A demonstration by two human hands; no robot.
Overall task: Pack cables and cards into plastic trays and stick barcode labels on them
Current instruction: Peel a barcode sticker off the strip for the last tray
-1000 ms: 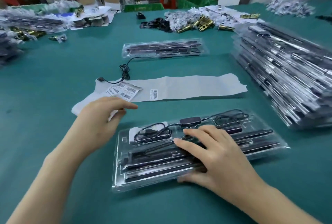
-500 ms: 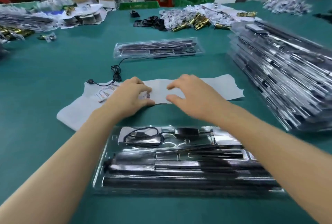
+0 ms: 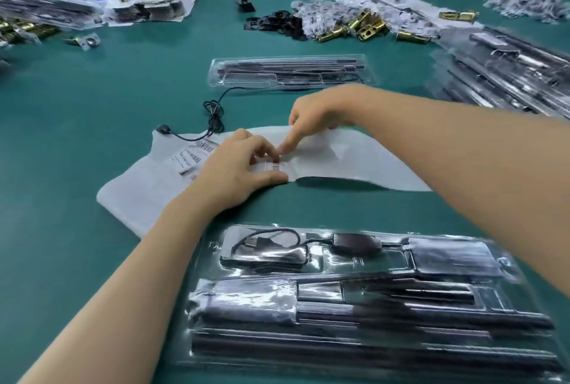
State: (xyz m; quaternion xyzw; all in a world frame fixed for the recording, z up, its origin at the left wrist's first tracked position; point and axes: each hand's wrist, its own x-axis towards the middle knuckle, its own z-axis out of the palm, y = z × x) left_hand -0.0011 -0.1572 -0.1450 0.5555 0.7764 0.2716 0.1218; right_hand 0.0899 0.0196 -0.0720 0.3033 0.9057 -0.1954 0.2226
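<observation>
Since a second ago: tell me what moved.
The right hand came off the near tray and reached forward to the paper, its finger at the barcode label. The left hand slid right along the paper to that label. Tray and loose cable stayed.
</observation>
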